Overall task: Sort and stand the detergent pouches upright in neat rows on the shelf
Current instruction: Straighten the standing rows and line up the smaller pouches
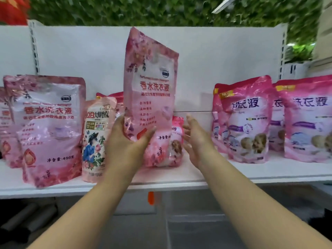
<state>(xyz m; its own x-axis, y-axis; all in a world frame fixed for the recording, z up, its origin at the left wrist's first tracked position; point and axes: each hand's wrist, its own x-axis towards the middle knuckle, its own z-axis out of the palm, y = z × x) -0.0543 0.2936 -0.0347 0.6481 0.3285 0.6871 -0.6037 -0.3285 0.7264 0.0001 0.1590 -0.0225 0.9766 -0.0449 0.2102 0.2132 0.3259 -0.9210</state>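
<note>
My left hand (pixel 125 141) grips the lower part of a tall pale-pink detergent pouch (pixel 150 83), which stands upright near the middle of the white shelf (pixel 233 173). My right hand (pixel 195 139) hovers open just right of that pouch, not touching it. A matching pale-pink pouch (pixel 48 126) stands at the left, with another partly hidden behind it at the frame edge. A smaller cream floral pouch (pixel 97 139) stands between them. Behind the held pouch a small pink pouch (pixel 177 141) peeks out. Brighter pink pouches (pixel 248 121) (pixel 309 121) stand in rows at the right.
The shelf's white back panel (pixel 215 60) rises behind the pouches, with slotted uprights at both sides. Green foliage shows above it. An orange tag (pixel 151 198) hangs on the shelf's front edge. Bare shelf surface lies between my right hand and the right-hand pouches.
</note>
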